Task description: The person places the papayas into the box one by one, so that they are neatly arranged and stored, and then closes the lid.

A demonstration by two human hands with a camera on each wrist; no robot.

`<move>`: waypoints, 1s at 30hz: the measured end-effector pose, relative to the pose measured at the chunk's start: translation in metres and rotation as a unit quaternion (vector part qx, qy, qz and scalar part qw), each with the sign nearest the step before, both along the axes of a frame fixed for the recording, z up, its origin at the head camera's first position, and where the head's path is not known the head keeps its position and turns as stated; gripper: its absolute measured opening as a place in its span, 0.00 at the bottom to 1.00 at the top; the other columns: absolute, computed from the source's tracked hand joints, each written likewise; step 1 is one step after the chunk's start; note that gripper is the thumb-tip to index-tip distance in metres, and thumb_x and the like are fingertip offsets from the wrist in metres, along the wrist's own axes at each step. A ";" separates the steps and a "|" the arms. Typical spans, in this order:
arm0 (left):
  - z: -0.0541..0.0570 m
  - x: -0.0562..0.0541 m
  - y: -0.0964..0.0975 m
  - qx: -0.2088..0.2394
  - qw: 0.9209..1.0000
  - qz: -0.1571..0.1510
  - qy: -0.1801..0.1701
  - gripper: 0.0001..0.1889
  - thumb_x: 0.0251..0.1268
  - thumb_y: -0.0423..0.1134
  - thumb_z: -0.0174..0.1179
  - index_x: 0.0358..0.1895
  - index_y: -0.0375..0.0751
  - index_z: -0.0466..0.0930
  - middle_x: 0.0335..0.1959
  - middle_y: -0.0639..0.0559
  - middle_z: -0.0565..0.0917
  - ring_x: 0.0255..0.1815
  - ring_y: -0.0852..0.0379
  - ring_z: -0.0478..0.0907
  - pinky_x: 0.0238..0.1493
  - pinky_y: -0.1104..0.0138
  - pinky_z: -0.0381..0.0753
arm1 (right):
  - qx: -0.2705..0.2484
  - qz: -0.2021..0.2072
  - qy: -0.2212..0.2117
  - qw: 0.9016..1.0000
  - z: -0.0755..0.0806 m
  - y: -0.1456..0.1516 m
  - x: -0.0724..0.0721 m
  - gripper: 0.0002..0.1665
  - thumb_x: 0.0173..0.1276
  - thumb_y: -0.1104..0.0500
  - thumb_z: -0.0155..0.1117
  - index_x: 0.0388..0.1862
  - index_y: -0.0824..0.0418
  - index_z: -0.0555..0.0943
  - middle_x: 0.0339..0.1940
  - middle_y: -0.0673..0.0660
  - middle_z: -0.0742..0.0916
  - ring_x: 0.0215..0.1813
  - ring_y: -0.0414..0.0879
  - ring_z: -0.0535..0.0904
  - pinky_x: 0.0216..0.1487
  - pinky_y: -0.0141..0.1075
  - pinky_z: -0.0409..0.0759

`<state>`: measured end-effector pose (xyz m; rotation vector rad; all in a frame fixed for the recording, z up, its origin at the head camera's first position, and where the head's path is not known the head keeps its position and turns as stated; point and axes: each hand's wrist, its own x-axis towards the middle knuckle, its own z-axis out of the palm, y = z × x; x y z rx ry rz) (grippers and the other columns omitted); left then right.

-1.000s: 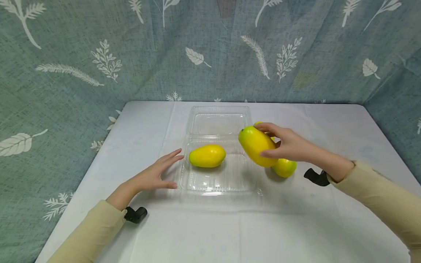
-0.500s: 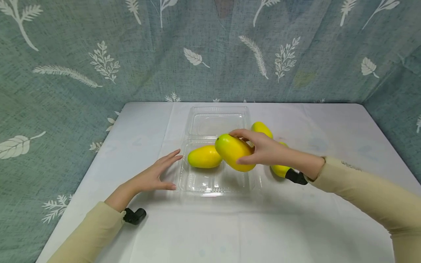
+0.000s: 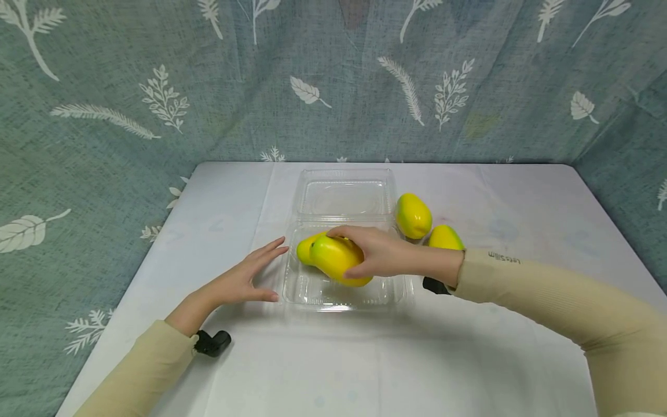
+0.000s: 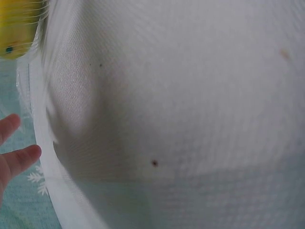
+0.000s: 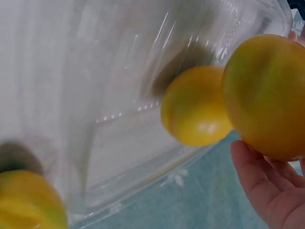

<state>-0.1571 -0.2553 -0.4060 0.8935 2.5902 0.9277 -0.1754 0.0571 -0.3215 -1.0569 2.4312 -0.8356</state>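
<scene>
My right hand [image 3: 377, 252] grips a yellow-green mango [image 3: 339, 259] between thumb and fingers, over the base of a clear plastic clamshell box [image 3: 312, 292]. Behind the held fruit, a second mango [image 3: 306, 248] lies in the base, partly covered from the head's viewpoint. In the right wrist view the held mango [image 5: 267, 95] overlaps the one lying in the box [image 5: 195, 107]. My left hand [image 3: 250, 275] holds nothing; its fingers are spread beside the box's left edge, thumb apart. Two of its fingertips [image 4: 28, 152] show in the left wrist view.
To the right of the box sit two more mangoes, one at the back [image 3: 414, 216] and one closer [image 3: 446, 237], partly hidden by the right forearm. The box's lid [image 3: 346, 198] lies folded back flat. A white cloth [image 3: 339, 370] covers the table; a leaf-patterned curtain [image 3: 224, 87] hangs behind.
My right hand has carried the mango leftward, from beside the box to over its base, now overlapping the mango inside. The left hand has stayed in place.
</scene>
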 end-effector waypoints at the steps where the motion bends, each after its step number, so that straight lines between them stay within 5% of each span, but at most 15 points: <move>1: 0.000 0.000 0.000 0.000 1.000 0.000 -0.001 0.47 0.47 0.49 0.68 0.70 0.44 0.53 0.74 0.48 0.45 0.72 0.40 0.43 0.63 0.38 0.51 | 0.004 0.004 0.003 1.000 -0.001 -0.003 0.000 0.39 0.54 0.59 0.68 0.65 0.58 0.64 0.60 0.53 0.75 0.54 0.46 0.72 0.57 0.38 0.71; 18: 0.001 0.001 0.000 -0.004 1.000 0.006 -0.010 0.47 0.47 0.48 0.69 0.71 0.48 0.52 0.74 0.50 0.44 0.72 0.40 0.43 0.62 0.37 0.51 | 0.087 0.075 -0.002 0.993 -0.013 -0.047 0.005 0.41 0.56 0.60 0.67 0.67 0.60 0.61 0.64 0.54 0.72 0.64 0.46 0.66 0.65 0.39 0.64; 30: 0.000 0.000 0.000 -0.005 1.000 0.010 -0.013 0.48 0.45 0.46 0.70 0.71 0.49 0.52 0.74 0.50 0.44 0.72 0.40 0.43 0.61 0.36 0.51 | 0.085 0.091 0.004 0.992 -0.023 -0.056 0.006 0.43 0.55 0.58 0.69 0.67 0.57 0.61 0.65 0.53 0.71 0.65 0.46 0.66 0.65 0.39 0.63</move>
